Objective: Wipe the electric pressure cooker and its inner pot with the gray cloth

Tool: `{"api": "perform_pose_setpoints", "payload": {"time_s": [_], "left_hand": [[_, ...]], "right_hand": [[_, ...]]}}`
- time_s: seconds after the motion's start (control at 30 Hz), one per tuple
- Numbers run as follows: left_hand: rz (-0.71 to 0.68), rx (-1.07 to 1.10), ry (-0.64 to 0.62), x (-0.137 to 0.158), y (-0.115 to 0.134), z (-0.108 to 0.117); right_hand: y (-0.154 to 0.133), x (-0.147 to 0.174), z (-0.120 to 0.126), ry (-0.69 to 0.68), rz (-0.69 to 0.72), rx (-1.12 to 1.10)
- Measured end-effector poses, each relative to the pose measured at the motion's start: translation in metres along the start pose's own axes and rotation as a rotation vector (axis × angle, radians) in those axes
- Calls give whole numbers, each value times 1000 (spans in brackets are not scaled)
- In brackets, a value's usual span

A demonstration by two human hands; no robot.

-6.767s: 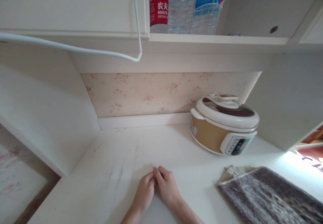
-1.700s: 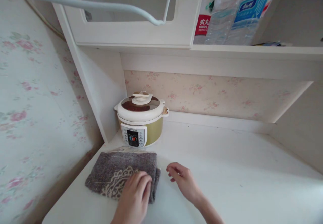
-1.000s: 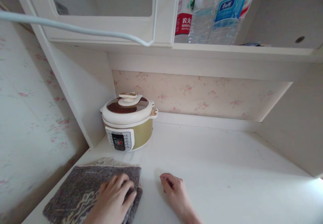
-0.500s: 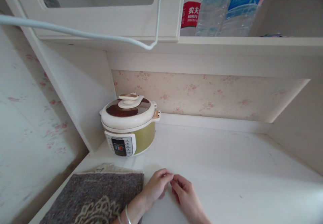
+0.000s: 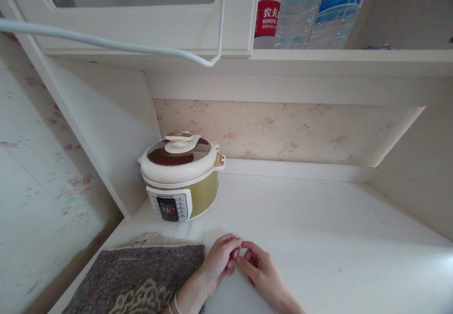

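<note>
Over the white countertop (image 5: 300, 238), my two hands meet at the fingertips. My left hand (image 5: 221, 260), with a pale bangle at the wrist, has its fingers curled in. My right hand (image 5: 260, 269) pinches thumb and forefinger close against the left fingertips. Whatever lies between the fingers, if anything, is too small or hidden to make out. Beside and partly under my left forearm lies a dark grey folded mat (image 5: 152, 262) with a beige pattern, and what looks like clear wrapping (image 5: 150, 239) shows along its back edge.
A white and green electric pressure cooker (image 5: 203, 194) stands at the back left, lid on. Above, an overhead shelf (image 5: 318, 55) holds several plastic bottles (image 5: 299, 17). A white cable (image 5: 141, 47) crosses in front of the cabinet door (image 5: 148, 31). A side panel (image 5: 116, 135) bounds the left.
My right fingers have spread a little, leaving a small gap between thumb and forefinger near the left fingertips. The view has shifted slightly; the cooker and mat stay put.
</note>
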State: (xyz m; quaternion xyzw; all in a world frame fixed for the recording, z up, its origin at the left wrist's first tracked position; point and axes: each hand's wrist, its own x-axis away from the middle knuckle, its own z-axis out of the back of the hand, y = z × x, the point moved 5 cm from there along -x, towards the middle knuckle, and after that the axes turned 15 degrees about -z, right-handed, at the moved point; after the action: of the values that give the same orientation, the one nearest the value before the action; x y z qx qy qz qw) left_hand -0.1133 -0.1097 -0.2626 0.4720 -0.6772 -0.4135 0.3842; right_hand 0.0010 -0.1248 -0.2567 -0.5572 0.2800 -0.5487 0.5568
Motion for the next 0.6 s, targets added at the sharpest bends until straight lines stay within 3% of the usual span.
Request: {"api": "perform_pose_setpoints", "payload": {"time_s": [0.6], "left_hand": [[-84,-82,9,-1,0,1]], "right_hand": [[2,1,-3,2,22,76]]}}
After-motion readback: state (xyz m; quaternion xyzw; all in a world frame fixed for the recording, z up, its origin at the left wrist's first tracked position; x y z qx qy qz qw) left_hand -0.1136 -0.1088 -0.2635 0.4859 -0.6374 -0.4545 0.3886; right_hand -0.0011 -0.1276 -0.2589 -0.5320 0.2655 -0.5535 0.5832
